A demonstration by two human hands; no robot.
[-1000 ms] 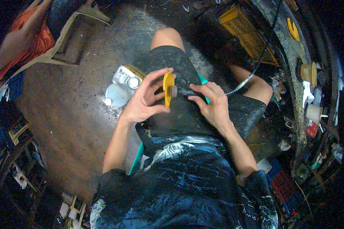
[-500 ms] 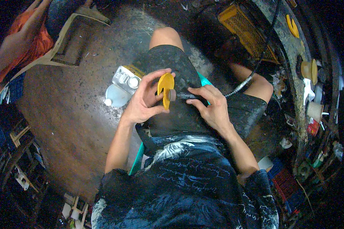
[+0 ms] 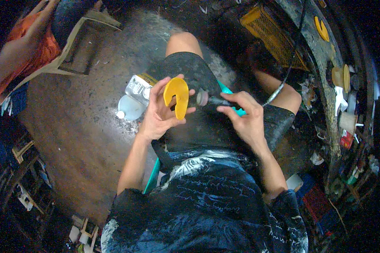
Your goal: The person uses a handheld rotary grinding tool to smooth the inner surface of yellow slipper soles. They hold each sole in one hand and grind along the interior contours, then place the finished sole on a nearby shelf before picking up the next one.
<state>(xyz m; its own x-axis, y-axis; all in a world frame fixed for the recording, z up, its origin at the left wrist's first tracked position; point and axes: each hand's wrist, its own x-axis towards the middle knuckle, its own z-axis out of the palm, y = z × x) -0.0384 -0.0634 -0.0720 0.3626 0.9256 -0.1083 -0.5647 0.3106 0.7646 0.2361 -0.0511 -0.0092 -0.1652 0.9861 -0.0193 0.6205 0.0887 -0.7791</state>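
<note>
My left hand [image 3: 155, 113] holds a flat yellow disc [image 3: 180, 90] with a curved slot cut in from its edge, its broad face turned up toward me. The fingers and thumb grip it by its rim. In my right hand [image 3: 248, 116] is a dark rotary handpiece [image 3: 218, 101], pinched between thumb and fingers. Its small round grinding head [image 3: 202, 98] is blurred and stands a little right of the disc, apart from it. A flexible shaft [image 3: 276, 93] runs from behind the right hand up to the right. Both hands are above my lap.
A clear jug [image 3: 131, 106] and a metal can [image 3: 138, 87] stand on the floor at left. A worn bench [image 3: 331, 55] curves along the right, bearing another yellow slotted piece [image 3: 321, 28]. A yellow crate [image 3: 272, 36] lies beyond my knee. Another person sits upper left on a chair [image 3: 74, 40].
My right hand has drawn the handpiece back to the right, away from the disc. My left hand has turned the disc from nearly edge-on to show its face.
</note>
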